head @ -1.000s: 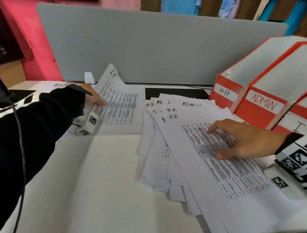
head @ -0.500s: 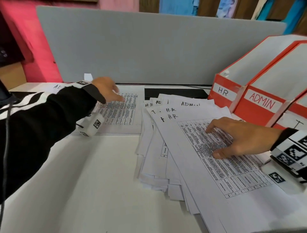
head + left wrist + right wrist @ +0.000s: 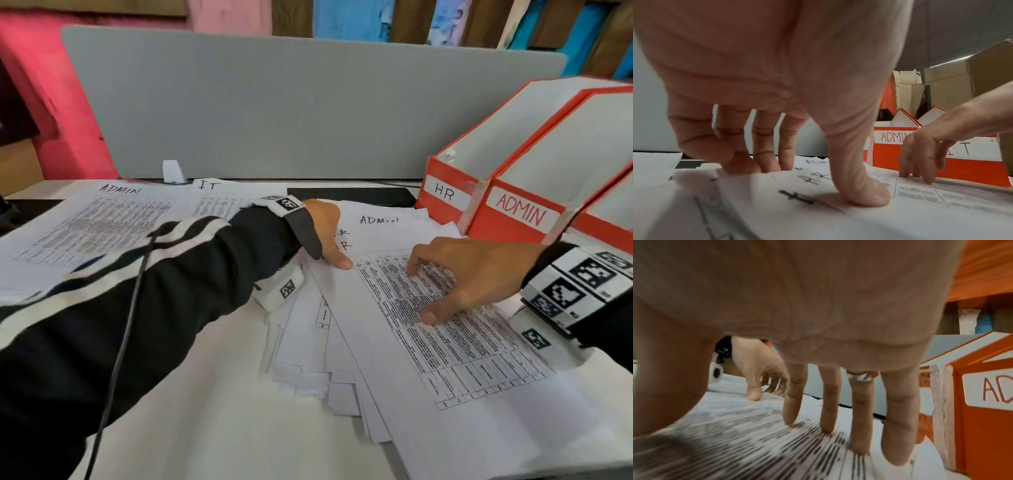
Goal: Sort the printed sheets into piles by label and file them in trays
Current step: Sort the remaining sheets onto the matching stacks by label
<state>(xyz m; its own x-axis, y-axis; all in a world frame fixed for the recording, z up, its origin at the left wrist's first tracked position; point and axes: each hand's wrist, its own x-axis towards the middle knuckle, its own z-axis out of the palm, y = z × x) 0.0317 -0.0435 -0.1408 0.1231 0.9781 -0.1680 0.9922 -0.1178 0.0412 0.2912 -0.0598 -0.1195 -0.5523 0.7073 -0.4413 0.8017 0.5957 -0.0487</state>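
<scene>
A fanned stack of printed sheets (image 3: 445,359) lies in front of me, with "HR" and "ADMIN" written along the top edges. My left hand (image 3: 327,236) reaches over the stack's top left corner. Its thumb (image 3: 869,194) presses on the top sheet beside the written "HR", and the fingertips (image 3: 756,165) touch the paper further back. My right hand (image 3: 445,284) rests spread on the top sheet's printed table, fingertips (image 3: 828,423) down. An ADMIN pile (image 3: 99,222) and an IT pile (image 3: 219,198) lie at the left. Orange trays marked HR (image 3: 445,195), ADMIN (image 3: 520,212) and I.T (image 3: 966,148) stand at the right.
A grey partition (image 3: 274,102) closes off the back of the white desk (image 3: 205,411). A black pad (image 3: 349,195) lies behind the stack, and a small white clip-like object (image 3: 173,171) stands at the partition's foot. A thin black cable (image 3: 126,325) runs along my left sleeve.
My left hand has left the IT pile and crossed right onto the fanned stack's top corner. The right hand has stayed pressed on the top sheet.
</scene>
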